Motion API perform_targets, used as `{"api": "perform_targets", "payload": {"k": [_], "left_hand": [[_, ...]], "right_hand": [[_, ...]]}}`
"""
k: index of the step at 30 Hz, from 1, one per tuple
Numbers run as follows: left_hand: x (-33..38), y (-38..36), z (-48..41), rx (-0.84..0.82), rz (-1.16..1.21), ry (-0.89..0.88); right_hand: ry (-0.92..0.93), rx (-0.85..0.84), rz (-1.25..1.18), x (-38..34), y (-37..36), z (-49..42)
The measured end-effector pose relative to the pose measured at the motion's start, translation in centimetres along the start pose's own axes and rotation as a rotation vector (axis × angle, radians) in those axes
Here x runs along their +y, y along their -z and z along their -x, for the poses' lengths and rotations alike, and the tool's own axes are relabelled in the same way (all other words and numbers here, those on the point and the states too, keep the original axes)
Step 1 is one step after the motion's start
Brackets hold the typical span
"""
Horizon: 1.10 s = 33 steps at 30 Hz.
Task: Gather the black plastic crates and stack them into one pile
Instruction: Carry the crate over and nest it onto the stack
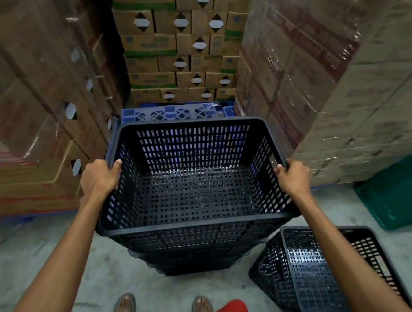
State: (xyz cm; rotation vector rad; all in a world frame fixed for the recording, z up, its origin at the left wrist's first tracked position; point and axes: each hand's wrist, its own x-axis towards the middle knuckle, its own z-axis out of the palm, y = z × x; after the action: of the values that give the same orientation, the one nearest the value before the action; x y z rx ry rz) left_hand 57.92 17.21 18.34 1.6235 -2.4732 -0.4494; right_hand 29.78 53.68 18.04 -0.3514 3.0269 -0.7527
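A black perforated plastic crate point(193, 186) sits at the top of a pile of nested black crates point(188, 254) on the concrete floor in front of me. My left hand point(100, 176) grips its left rim, and my right hand point(292, 177) grips its right rim. To the lower right, two more black crates point(313, 278) lie on the floor, one tilted inside the other, partly hidden behind my right forearm.
Shrink-wrapped stacks of cardboard boxes point(40, 100) wall in the left, back and right point(339, 87). A blue pallet point(176, 114) lies behind the pile. A green tray point(397, 191) rests on the floor at right. My sandalled feet point(126, 306) stand near the pile.
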Motion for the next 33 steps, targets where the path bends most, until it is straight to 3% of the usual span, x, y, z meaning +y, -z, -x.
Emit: {"api": "perform_targets", "payload": {"k": [10,18,28,33], "left_hand": [[-1.4,-0.3,0.4,-0.180,0.113,-0.071],[-2.0,-0.2,1.2,-0.144,0.112,-0.173],[-1.9,-0.4,1.3,-0.056,0.116,-0.162],[-2.3,-0.4,2.2,-0.041,0.179,-0.176]], "right_hand": [[0.118,-0.162,0.089,-0.2,0.9,-1.8],[0.145,-0.197,0.114,-0.7,0.3,-1.6],[0.120,-0.197,0.127,-0.9,-0.1,-1.0],[0.392,-0.170,0.180,-0.7,-0.3,0.0]]}}
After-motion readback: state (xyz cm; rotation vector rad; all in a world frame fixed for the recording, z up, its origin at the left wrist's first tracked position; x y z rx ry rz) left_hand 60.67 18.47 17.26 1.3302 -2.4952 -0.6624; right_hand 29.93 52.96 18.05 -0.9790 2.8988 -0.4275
